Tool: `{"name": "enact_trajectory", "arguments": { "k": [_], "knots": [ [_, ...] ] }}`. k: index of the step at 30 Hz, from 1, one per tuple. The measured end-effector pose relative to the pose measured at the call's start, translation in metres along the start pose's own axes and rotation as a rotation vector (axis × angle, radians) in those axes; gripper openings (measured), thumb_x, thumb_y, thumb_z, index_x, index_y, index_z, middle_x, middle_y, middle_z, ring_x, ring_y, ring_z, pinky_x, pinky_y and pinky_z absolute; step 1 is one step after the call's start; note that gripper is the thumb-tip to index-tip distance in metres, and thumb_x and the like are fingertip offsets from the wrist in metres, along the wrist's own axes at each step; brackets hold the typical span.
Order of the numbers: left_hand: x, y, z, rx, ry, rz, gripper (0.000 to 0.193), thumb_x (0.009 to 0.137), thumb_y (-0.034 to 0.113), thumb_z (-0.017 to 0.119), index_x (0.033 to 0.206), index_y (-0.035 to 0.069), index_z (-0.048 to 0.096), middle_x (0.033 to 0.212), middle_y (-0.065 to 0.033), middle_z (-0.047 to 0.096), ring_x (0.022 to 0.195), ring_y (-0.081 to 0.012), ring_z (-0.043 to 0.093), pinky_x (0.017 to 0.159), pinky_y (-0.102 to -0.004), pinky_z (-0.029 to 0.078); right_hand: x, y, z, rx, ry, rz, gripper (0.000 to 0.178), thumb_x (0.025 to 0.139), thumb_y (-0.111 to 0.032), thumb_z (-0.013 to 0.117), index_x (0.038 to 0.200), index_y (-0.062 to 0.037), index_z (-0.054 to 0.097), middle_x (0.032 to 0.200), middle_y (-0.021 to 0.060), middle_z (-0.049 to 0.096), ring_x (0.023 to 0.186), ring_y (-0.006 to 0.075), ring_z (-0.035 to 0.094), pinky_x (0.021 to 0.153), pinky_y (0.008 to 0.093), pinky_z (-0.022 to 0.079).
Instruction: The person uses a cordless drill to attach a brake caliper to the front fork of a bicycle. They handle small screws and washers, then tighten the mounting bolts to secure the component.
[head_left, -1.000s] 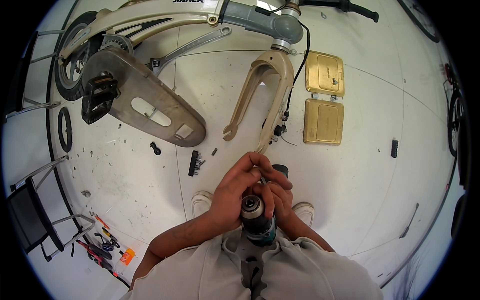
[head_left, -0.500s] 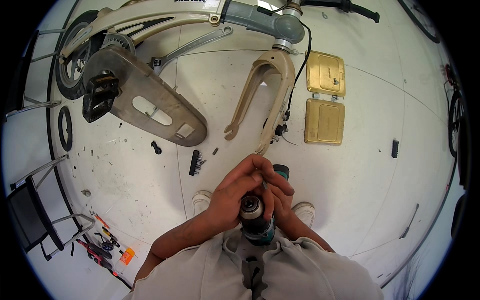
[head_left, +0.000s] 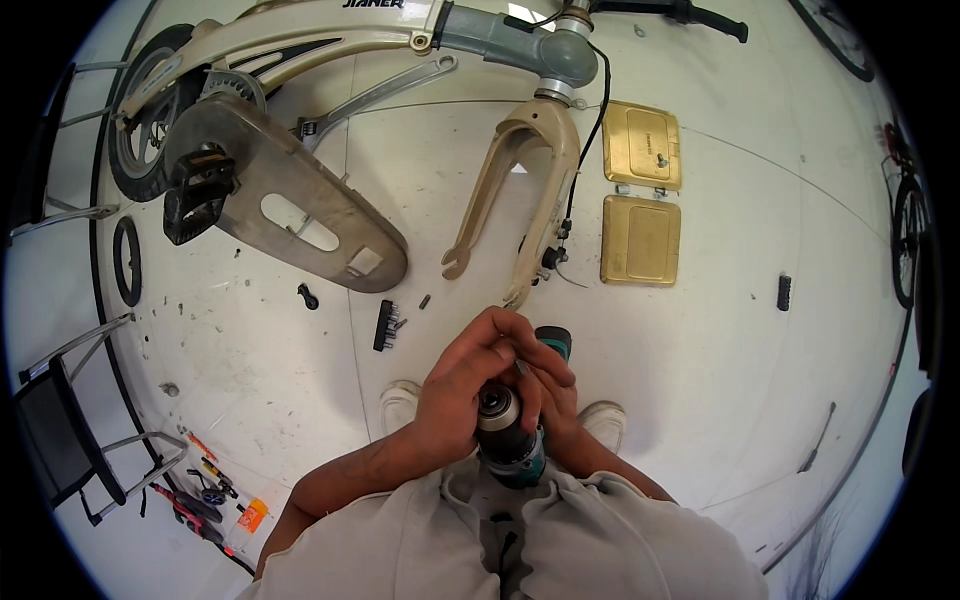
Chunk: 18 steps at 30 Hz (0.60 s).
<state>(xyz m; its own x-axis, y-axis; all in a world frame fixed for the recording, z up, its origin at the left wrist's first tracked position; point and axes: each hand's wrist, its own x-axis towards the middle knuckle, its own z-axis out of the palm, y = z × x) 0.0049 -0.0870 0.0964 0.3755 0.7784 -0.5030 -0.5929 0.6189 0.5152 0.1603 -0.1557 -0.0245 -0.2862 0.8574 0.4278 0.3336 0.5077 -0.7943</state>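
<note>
A teal-and-black cordless drill (head_left: 515, 455) stands close to my lap with its metal chuck pointing up toward me. My right hand (head_left: 558, 405) is wrapped round it, one finger lying beside the chuck. Over the chuck, my left hand (head_left: 465, 375) has its fingers bent and thumb drawn in. A tiny grey piece shows between the fingertips, too small and covered to name. On the floor beyond lie a black bit holder (head_left: 381, 325) with several bits and a loose small metal bit (head_left: 425, 301). The bare beige bicycle fork (head_left: 560, 180) ends just ahead of my hands.
A bicycle frame (head_left: 330, 25) lies across the far side with a chain guard (head_left: 290, 200), pedal (head_left: 195, 195) and adjustable wrench (head_left: 380, 95). Two gold plates (head_left: 640, 240) are set at right. A black grip (head_left: 784, 292) lies farther right; folding chairs (head_left: 75, 430) stand left.
The whole view has shifted slightly, so the floor things appear a little farther left. Both hands and the drill keep nearly the same pose.
</note>
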Motion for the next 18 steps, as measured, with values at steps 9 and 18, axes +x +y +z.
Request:
{"name": "enact_trajectory", "arguments": {
  "k": [9, 18],
  "knots": [
    [0.0, 0.001, 0.002, -0.03, 0.152, 0.045, 0.016, 0.095, 0.014, 0.03, 0.104, 0.005, 0.038, 0.096, -0.0251, 0.06, 0.054, -0.0248, 0.059, 0.054, -0.0327, 0.05, 0.006, -0.011, 0.0, -0.02, -0.006, 0.103, 0.038, 0.075, 0.0, 0.062, 0.112, 0.0069, 0.055, 0.115, 0.0241, 0.058, 0.102, 0.0349, 0.061, 0.088, 0.0467, 0.047],
    [0.003, -0.004, 0.003, -0.102, 0.163, 0.044, 0.015, 0.094, 0.014, 0.032, 0.105, 0.005, 0.038, 0.096, -0.024, 0.06, 0.053, -0.0265, 0.059, 0.054, -0.0337, 0.05, 0.019, 0.004, -0.005, -0.003, -0.025, 0.0, 0.035, 0.065, -0.009, 0.065, 0.098, 0.0038, 0.061, 0.104, 0.0171, 0.064, 0.09, 0.0317, 0.063, 0.081, 0.0427, 0.05]
  ]
}}
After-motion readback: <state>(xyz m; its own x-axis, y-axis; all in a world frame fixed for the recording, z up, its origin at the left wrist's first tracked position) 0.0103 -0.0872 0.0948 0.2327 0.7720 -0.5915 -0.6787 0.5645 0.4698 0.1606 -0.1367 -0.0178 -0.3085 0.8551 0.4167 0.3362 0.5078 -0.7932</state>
